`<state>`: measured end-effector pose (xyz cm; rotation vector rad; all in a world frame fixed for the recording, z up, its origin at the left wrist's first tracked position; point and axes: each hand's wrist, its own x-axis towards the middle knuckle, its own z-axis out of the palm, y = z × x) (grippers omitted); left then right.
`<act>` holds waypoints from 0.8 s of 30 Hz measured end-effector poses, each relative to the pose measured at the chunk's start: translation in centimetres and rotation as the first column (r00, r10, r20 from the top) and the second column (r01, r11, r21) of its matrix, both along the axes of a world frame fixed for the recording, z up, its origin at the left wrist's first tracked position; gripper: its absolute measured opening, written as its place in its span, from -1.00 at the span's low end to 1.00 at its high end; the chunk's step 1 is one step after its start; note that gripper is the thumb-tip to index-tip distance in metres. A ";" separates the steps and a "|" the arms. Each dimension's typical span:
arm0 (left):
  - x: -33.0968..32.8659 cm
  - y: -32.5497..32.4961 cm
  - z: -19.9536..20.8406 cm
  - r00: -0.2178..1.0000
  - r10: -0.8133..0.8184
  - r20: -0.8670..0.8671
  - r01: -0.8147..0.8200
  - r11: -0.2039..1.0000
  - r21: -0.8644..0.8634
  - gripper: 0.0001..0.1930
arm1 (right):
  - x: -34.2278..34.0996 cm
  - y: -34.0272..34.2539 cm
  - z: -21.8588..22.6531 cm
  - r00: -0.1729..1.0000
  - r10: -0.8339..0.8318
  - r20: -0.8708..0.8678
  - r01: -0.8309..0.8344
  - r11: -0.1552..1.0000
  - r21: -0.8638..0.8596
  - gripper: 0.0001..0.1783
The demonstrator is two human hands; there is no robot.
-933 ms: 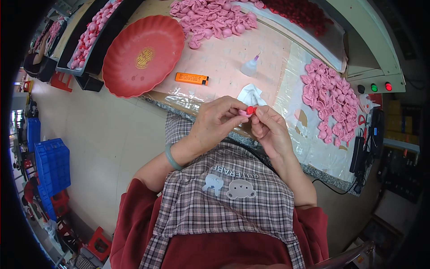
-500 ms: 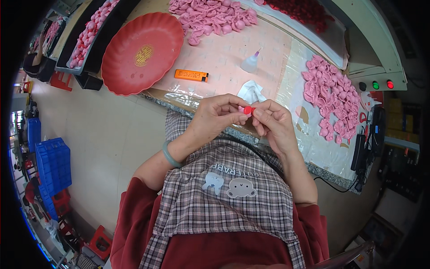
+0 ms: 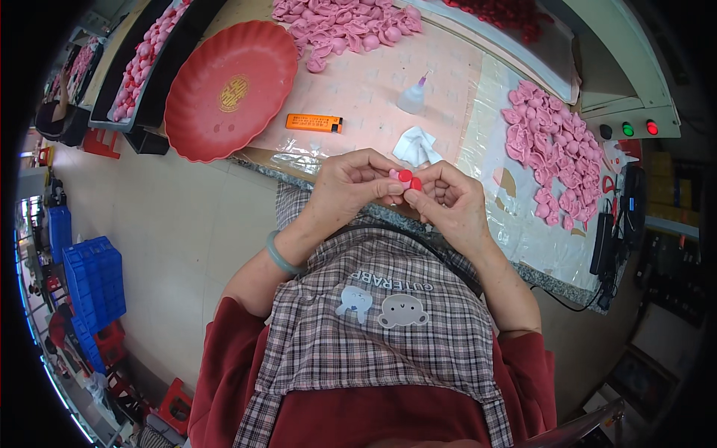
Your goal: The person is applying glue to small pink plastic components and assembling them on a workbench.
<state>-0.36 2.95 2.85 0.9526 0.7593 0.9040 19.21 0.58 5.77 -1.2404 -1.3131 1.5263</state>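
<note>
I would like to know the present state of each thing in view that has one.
Left hand, closed on pink-and-red parts
Right hand, closed on them too
Pink-and-red parts, held; whether joined, unclear
Squeeze bottle, upright
Orange lighter, lying flat, unlit
White cloth, crumpled
Red plate, face up
Green light, lit
Red light, lit
Loose pink pieces, heaped

Head view: left fisheye of a head-worn pair; faces down over apron (image 3: pixel 388 355); hands (image 3: pixel 340 187) at close range, desk (image 3: pixel 455 93) beyond; straight edges bent rimward
</note>
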 end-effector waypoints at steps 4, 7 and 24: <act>0.1 0.2 0.4 0.999 -0.022 -0.044 0.021 1.000 -0.019 -0.84 | 0.8 1.2 -0.5 0.991 0.071 -0.109 -0.081 0.993 -0.089 -0.81; 0.3 0.1 1.0 0.999 0.013 -0.046 -0.015 0.999 -0.052 -0.84 | 0.7 1.3 -0.7 0.996 0.045 -0.074 -0.048 0.998 -0.045 -0.78; 0.8 -1.3 0.7 0.992 0.031 -0.122 -0.031 1.000 0.001 -0.85 | 0.1 -0.7 -2.2 0.973 -0.022 0.230 -0.071 0.919 0.388 -0.86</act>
